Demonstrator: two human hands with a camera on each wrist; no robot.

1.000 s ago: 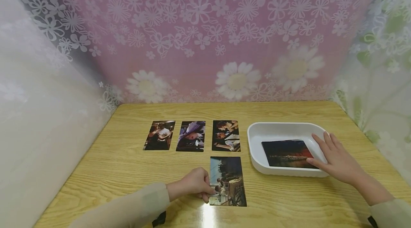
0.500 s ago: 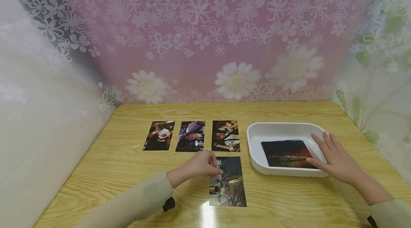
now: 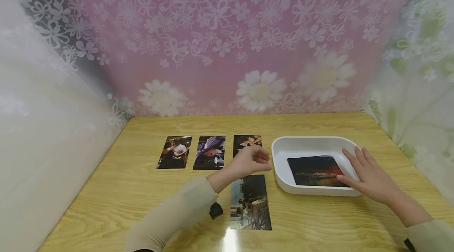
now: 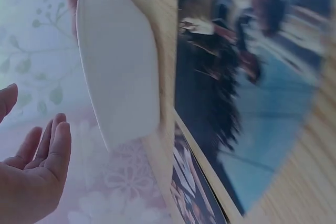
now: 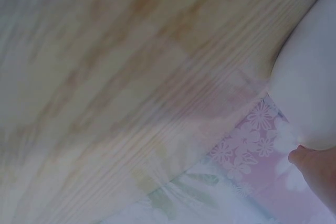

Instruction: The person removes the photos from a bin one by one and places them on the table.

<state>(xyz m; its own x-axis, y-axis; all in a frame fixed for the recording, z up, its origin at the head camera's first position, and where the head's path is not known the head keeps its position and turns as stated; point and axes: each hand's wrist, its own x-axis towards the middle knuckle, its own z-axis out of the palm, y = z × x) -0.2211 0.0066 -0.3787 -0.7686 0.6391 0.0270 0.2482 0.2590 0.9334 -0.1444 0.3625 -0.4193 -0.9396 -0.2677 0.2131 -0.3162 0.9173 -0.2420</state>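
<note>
Lying nearest me on the wooden table [image 3: 319, 212] is one photo [image 3: 250, 202], untouched. Just beyond it at twelve o'clock my left hand [image 3: 250, 161] hovers with fingers loosely spread, holding nothing, over the third photo [image 3: 247, 141] of the far row. At three o'clock from that hand sits the white tray [image 3: 283, 153]; my right hand [image 3: 367, 177] rests flat, fingers straight, on its right rim, touching the dark photo [image 3: 313, 170] inside.

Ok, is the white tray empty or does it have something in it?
Not empty. The white tray holds one dark photo lying flat on its bottom, with the right hand resting fingers on the tray's right rim.
</note>
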